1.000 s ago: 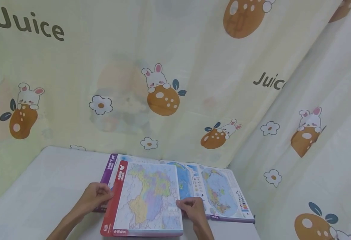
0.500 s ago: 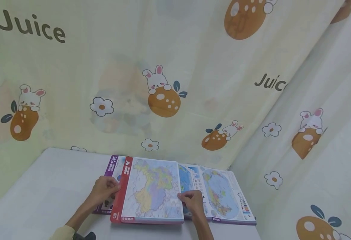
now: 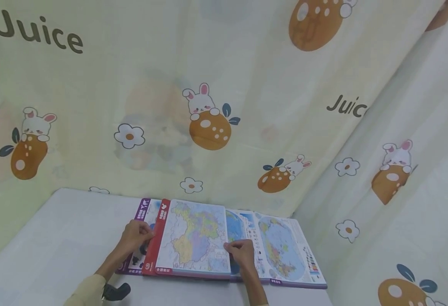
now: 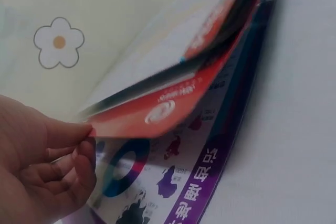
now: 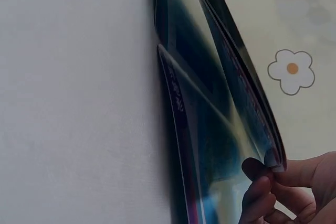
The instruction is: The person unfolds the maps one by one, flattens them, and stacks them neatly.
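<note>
My left hand point(image 3: 134, 236) pinches the red left border of a folded map point(image 3: 193, 238) between thumb and fingers. Opposite it, my right hand point(image 3: 243, 253) pinches the map's right edge. This red-bordered map lies above a wider purple-bordered world map point(image 3: 285, 250), whose middle it covers. In the left wrist view, the red corner point(image 4: 163, 108) is lifted and tilted over the purple-edged sheet point(image 4: 202, 182), with a gap between them. The right wrist view shows the right fingers point(image 5: 294, 182) gripping stacked sheet edges, also raised off the purple map below.
The white table point(image 3: 55, 246) extends left and in front of the maps. A printed curtain point(image 3: 163, 161) hangs along the table's back, and another stretch of curtain point(image 3: 361, 204) borders the right. A dark curved object point(image 3: 117, 292) shows beside the left wrist.
Both hands have moved the red-bordered map away from me and slightly right, further over the purple one. In the last half second it shifted only a little. The left sleeve has come into view.
</note>
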A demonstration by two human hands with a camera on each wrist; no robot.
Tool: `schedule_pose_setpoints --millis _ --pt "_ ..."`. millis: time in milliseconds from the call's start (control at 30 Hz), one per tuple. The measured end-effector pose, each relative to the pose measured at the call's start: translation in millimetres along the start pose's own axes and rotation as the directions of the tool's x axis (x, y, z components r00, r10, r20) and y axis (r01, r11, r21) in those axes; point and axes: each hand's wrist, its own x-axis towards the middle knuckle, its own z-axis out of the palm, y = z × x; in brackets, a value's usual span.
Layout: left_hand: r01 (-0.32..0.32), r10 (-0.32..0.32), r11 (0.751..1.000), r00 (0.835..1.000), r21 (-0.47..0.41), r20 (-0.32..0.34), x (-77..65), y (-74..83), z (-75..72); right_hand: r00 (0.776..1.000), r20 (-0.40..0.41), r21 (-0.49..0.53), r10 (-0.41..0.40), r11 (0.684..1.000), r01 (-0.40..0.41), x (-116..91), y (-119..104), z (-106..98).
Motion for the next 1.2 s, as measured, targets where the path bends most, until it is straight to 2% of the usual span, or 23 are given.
schedule_pose_setpoints --millis 233,533,667,833,1200 --pt "0.016 -0.016 0.999 1.000 0.032 -0.017 4.2 -4.7 7.2 0.999 -0.034 -0.056 -0.010 0.998 0.008 7.0 5.8 5.5" --pt "0.062 -0.058 0.993 0.998 0.100 -0.037 4.7 -6.8 12.5 0.993 -0.090 -0.081 0.070 0.994 -0.077 9.7 16.6 11.3" --pt "0.053 -0.048 0.992 0.998 0.113 -0.046 6.7 -8.7 14.6 0.991 -0.121 -0.108 0.050 0.992 -0.063 13.8 17.0 12.5" --pt "0.056 -0.048 0.990 0.997 0.131 -0.059 7.9 -6.6 14.3 0.992 -0.122 -0.137 0.023 0.990 -0.039 14.8 10.6 10.9" --pt "0.057 -0.051 0.990 0.997 0.133 -0.052 5.3 -0.2 15.3 0.984 -0.170 -0.187 -0.062 0.982 0.030 15.2 6.0 -2.2"
